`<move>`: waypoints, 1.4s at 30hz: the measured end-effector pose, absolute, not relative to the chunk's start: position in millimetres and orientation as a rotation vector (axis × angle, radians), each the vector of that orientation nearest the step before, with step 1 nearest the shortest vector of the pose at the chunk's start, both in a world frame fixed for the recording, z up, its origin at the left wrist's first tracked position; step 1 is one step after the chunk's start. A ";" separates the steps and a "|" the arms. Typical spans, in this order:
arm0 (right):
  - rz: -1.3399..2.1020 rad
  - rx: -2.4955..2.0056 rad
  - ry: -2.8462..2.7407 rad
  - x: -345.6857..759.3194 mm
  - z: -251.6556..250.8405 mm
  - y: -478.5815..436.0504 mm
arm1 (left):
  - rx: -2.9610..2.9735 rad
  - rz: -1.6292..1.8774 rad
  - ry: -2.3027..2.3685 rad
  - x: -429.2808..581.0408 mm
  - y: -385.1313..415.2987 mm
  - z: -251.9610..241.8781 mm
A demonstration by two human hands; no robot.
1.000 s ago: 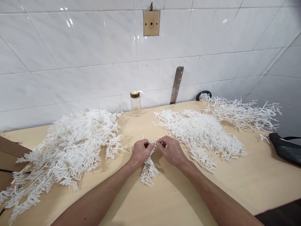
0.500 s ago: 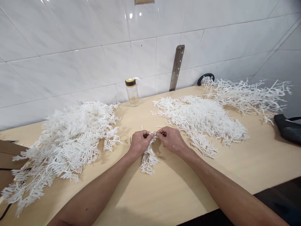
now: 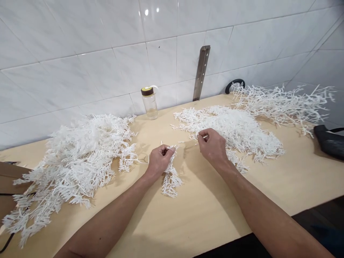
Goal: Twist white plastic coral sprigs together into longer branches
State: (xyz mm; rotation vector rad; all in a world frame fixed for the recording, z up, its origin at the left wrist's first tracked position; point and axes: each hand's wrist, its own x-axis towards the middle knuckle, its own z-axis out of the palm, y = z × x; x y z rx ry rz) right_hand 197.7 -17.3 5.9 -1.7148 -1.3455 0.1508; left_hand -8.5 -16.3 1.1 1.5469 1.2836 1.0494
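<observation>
With our left hand (image 3: 159, 161) we pinched the top of a white sprig (image 3: 171, 182), which trailed toward us over the worktop (image 3: 199, 218) between the left pile (image 3: 86, 157) and the right pile (image 3: 249, 138) of white branching pieces. Our right hand (image 3: 213, 147), narrowed to a pinch, was beside the right pile; we couldn't tell whether it held anything.

The left hand (image 3: 159, 160) pinches a white sprig (image 3: 171, 182), the right hand (image 3: 214, 146) near a pile (image 3: 243, 130).
</observation>
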 end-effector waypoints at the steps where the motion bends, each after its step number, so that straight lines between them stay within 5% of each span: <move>1: 0.120 -1.688 -1.334 198.0 9.0 -18.7 | 1.550 1.061 1.284 -8.3 -16.5 0.3; 4: 0.266 -1.581 -1.384 190.0 17.5 -26.0 | 1.562 1.087 1.276 -6.7 -18.2 -1.7; 9: 1.034 -1.362 -1.515 162.9 18.6 -37.8 | 1.597 1.114 1.286 -3.2 -22.6 -0.8; 18: 1.159 -1.326 -1.456 160.0 3.0 -32.0 | 1.580 1.077 1.283 -2.3 -24.5 3.0; 27: 1.018 -1.453 -1.527 156.0 4.4 -33.2 | 1.560 1.077 1.306 -1.5 -24.6 6.1; 35: 0.219 -1.632 -1.806 159.4 -2.7 -27.1 | 1.663 0.971 1.354 -5.9 -20.2 0.1; 42: -0.020 -1.603 -1.467 196.1 6.2 -19.9 | 1.441 1.089 1.207 -5.3 -18.7 0.9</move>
